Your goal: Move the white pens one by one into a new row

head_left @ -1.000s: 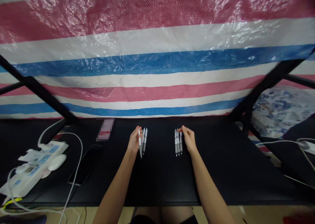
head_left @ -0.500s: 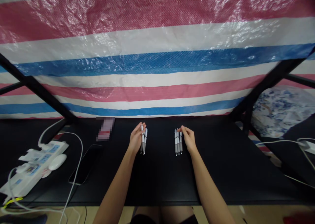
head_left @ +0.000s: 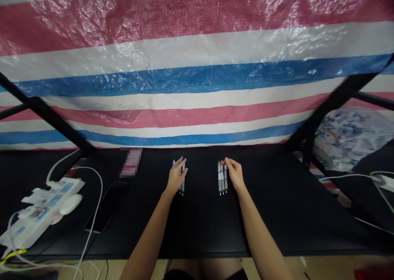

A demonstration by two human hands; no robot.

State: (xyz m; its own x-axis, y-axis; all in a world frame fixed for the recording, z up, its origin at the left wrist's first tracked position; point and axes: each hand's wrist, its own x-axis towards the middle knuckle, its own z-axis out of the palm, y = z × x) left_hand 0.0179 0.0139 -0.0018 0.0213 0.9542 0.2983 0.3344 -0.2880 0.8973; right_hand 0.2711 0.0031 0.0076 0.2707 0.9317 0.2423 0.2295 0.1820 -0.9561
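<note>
On the black tabletop [head_left: 203, 226] lie two small groups of white-and-grey click pens. My left hand [head_left: 177, 176] rests palm down across the left group of pens [head_left: 183, 187], fingers spread; it covers their middle, so I cannot tell how many there are. To the right, three pens [head_left: 222, 179] lie side by side with their tips towards me. My right hand [head_left: 235, 174] is beside them, fingers curled, with thumb and forefinger closed at the top end of the rightmost pen.
A black phone [head_left: 106, 208] and a blurred pink item [head_left: 131, 162] lie to the left. Further left is a white power strip [head_left: 46, 214] with plugs and trailing cables. Striped plastic sheeting [head_left: 191, 120] hangs behind, between black frame bars [head_left: 329, 103].
My left hand has turned from palm up with a pen in it to palm down over the left pens. My right hand has barely moved.
</note>
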